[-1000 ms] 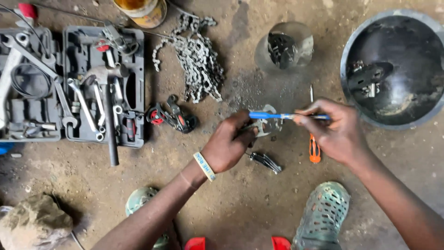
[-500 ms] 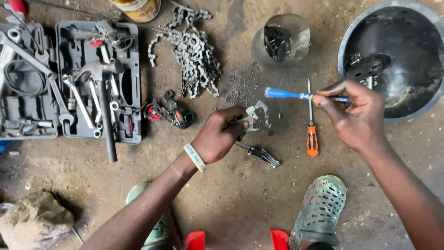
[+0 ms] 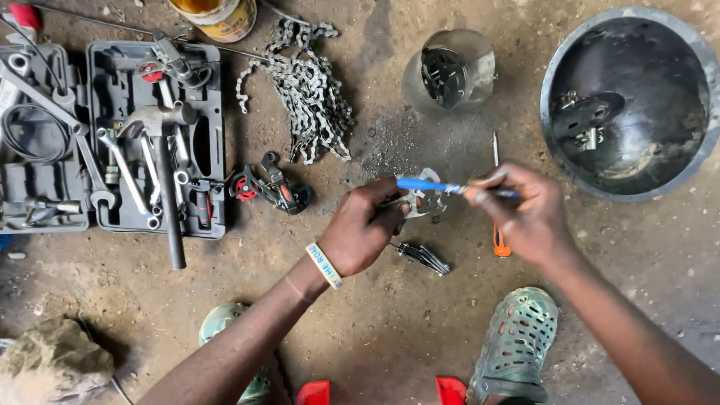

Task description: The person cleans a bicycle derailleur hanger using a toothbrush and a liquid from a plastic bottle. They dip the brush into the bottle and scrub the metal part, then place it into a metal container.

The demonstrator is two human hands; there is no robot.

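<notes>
The left hand [image 3: 360, 232] pinches a small metal part [image 3: 421, 201] while the right hand [image 3: 525, 217] pinches a blue brush [image 3: 424, 185], scrubbing it clean; turning the part comes next.

Beside the dull, grimy metal chain [image 3: 304, 90], a matt metal bracket [image 3: 421, 201] is gleaming faintly; the brush [image 3: 435, 186] is showing glossy blue plastic above rough, dusty ground [image 3: 390, 322].

My right hand [image 3: 525, 217] covers most of the orange screwdriver [image 3: 498, 241]; I see only its tip and handle end. The far left toolbox tray [image 3: 37, 135] runs off the edge. The rock [image 3: 52, 364] near left is cropped.
</notes>
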